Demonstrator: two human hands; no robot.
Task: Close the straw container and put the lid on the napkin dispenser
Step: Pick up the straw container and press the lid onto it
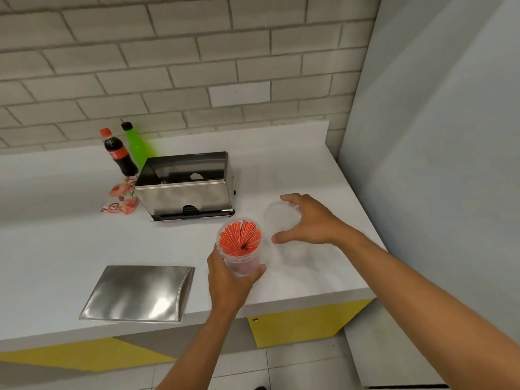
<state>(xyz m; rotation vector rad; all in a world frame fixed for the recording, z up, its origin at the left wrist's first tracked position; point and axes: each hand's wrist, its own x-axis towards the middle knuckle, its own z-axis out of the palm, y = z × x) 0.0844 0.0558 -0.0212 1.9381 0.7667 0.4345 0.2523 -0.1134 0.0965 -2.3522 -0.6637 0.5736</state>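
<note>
Left grip (230,273) around straw container (243,253)

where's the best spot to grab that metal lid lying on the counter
Take the metal lid by its near edge from the front: it lies flat with that edge at the counter lip, so fingers could probably slip beneath.

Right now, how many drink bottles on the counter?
2. Cola bottle and green bottle, side by side at the back behind the napkin dispenser; it may hide others.
</note>
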